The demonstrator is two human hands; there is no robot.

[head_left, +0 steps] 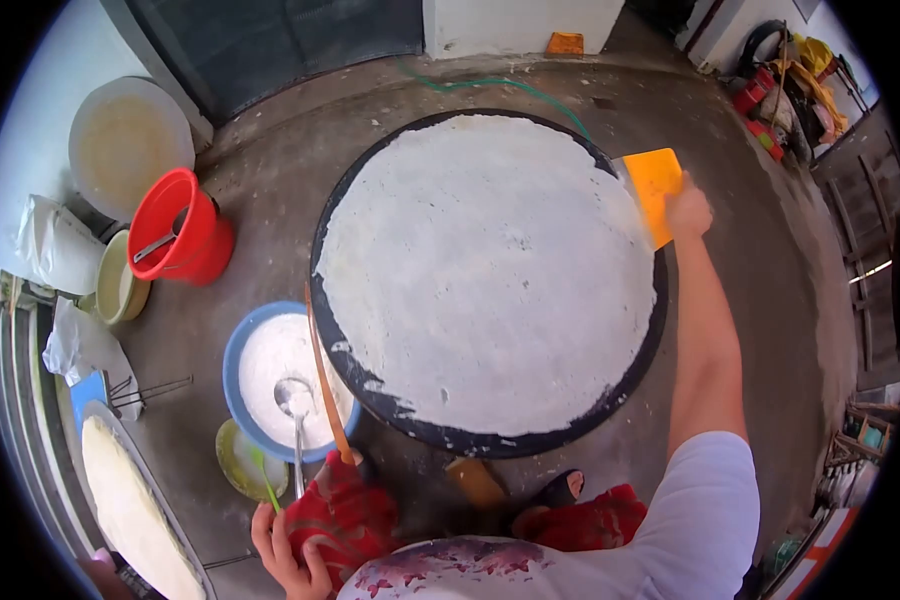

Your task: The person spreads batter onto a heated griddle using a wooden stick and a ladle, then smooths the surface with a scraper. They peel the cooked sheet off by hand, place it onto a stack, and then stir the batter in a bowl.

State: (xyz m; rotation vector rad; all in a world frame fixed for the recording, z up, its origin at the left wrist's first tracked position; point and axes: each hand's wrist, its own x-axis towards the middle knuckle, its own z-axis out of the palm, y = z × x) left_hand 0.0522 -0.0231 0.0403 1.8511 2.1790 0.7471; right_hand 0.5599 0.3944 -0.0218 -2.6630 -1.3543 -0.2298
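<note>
My right hand (690, 208) grips a yellow plastic scraper (654, 185), its edge against the right rim of a large round black griddle (610, 405). A thin pale sheet of batter (490, 270) covers most of the griddle, ragged at the lower left. My left hand (288, 560) is low by my red-clad knee, fingers apart and holding nothing. Just above it are a small bowl (232, 462) with a green-handled tool (268, 482) and a blue basin (234, 365) of white batter. A metal ladle (298, 425) rests in the basin. A long thin wooden strip (325, 375) leans between basin and griddle.
On the left stand a red bucket (205, 240) with a ladle, an olive tub (120, 300) and plastic bags (60, 240). A tray with pale flat sheets (130, 500) is at lower left. A green hose (515, 85) runs behind the griddle.
</note>
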